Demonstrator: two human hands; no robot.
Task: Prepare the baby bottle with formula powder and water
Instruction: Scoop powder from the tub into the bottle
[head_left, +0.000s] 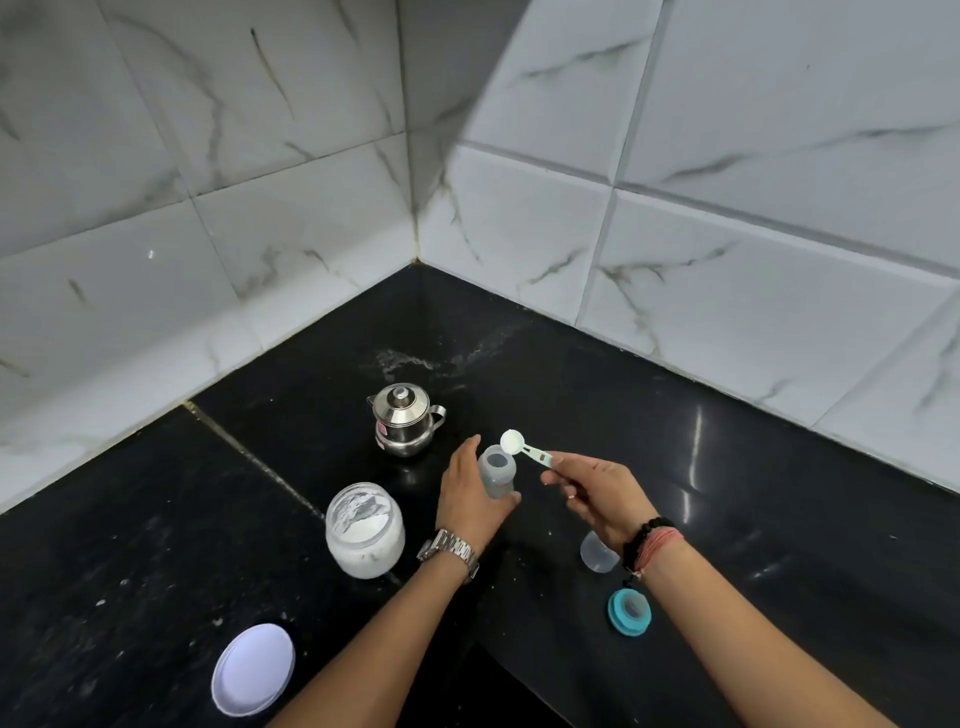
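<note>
An open baby bottle (497, 472) stands upright on the black counter (727, 493), and my left hand (467, 493) grips its body from the left. My right hand (597, 493) pinches the handle of a small green measuring scoop (524, 449). The scoop's bowl holds white powder and hovers just above the right side of the bottle's mouth. An open glass jar of white formula powder (364, 530) stands to the left of my left wrist. A steel pot with a lid (406, 420) sits behind the bottle.
The jar's white lid (253, 669) lies at the front left. A clear bottle cap (598, 552) and a teal ring with its nipple (629, 611) lie under my right wrist. Tiled walls meet in a corner behind. Spilled powder marks the counter's back.
</note>
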